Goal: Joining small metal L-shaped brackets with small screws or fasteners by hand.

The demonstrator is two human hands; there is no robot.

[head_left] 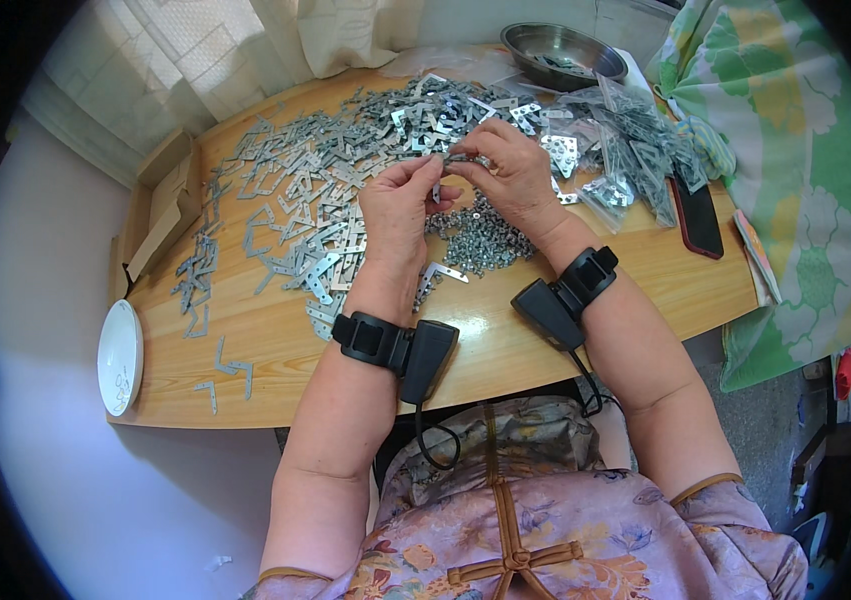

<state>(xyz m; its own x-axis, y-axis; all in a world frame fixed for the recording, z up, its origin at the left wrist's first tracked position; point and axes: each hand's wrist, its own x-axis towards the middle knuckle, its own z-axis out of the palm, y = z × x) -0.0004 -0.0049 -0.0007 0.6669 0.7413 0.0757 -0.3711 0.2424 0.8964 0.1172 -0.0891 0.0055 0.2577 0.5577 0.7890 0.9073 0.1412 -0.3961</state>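
Both hands meet above the middle of the table, fingertips almost touching. My left hand pinches a small metal bracket, mostly hidden by the fingers. Close against it, my right hand has thumb and fingers pressed together; what they hold is too small to make out. Below the hands lies a heap of small silvery fasteners, with a loose L-shaped bracket at its near edge. A wide pile of flat metal corner brackets spreads to the left and behind.
On the wooden table, an open cardboard box and a white dish stand at the left edge. A metal bowl is at the back. Clear bags of brackets and a dark phone lie at the right.
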